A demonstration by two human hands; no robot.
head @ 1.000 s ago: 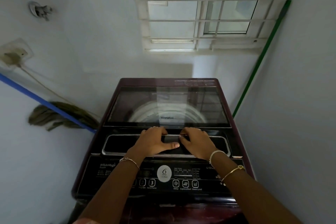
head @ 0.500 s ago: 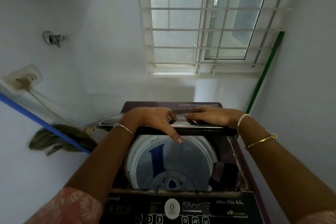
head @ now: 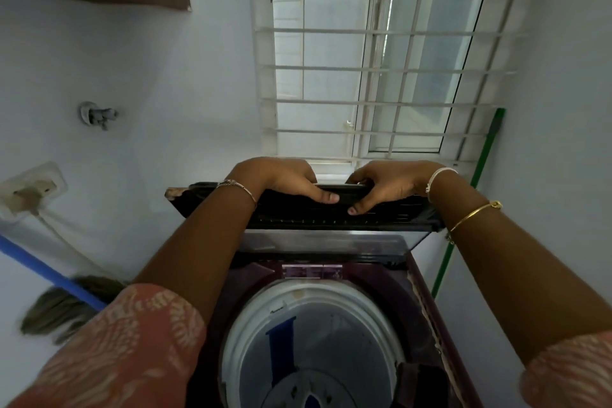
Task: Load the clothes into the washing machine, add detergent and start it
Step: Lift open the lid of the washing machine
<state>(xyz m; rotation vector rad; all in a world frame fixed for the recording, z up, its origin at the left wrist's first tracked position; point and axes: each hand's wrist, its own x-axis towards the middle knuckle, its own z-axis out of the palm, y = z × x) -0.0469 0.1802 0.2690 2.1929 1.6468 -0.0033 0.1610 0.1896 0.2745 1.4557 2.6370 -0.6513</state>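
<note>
A maroon top-loading washing machine [head: 422,278] stands below me with its dark folding lid [head: 308,214] raised upright at the back. My left hand [head: 281,180] grips the lid's top edge left of centre, thumb on the near face. My right hand [head: 385,184] grips the same edge just to the right. The round white drum [head: 261,325] lies open underneath, with a blue strip on its inner wall. I see no clothes and no detergent.
A barred window [head: 371,69] fills the wall behind the machine. A blue-handled mop [head: 49,275] leans at the left, a green pole [head: 477,182] at the right. A wall socket with a plug [head: 31,189] and a tap [head: 97,114] sit on the left wall.
Both hands have lifted the lid from flat and shut to folded upright against the back. The view has moved forward over the open drum.
</note>
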